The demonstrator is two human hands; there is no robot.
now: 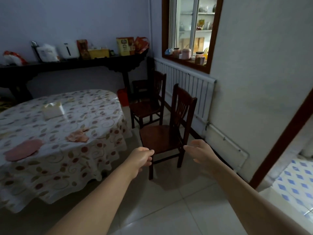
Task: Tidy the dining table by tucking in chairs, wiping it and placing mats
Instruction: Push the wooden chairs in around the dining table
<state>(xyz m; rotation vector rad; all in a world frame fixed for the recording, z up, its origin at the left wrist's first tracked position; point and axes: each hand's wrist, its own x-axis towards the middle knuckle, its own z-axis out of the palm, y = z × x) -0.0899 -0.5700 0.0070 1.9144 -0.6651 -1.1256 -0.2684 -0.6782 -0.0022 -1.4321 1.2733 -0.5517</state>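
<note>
A round dining table [94,160] under a leaf-patterned cloth fills the left. On it lie a pink mat [23,150], a crumpled pink cloth [77,136] and a white tissue box [53,110]. Two dark wooden chairs stand away from the table: the near chair [162,134] and the far chair [149,106]. My left hand [141,158] is at the front left corner of the near chair's seat, fingers curled; whether it grips the seat I cannot tell. My right hand [200,152] hovers open beside the seat's front right corner.
A white radiator [189,87] runs along the right wall behind the chairs, under a window [191,29]. A dark sideboard [72,65] with boxes and bags stands against the back wall. A doorway [294,180] opens at right. A red box [123,96] sits on the tiled floor.
</note>
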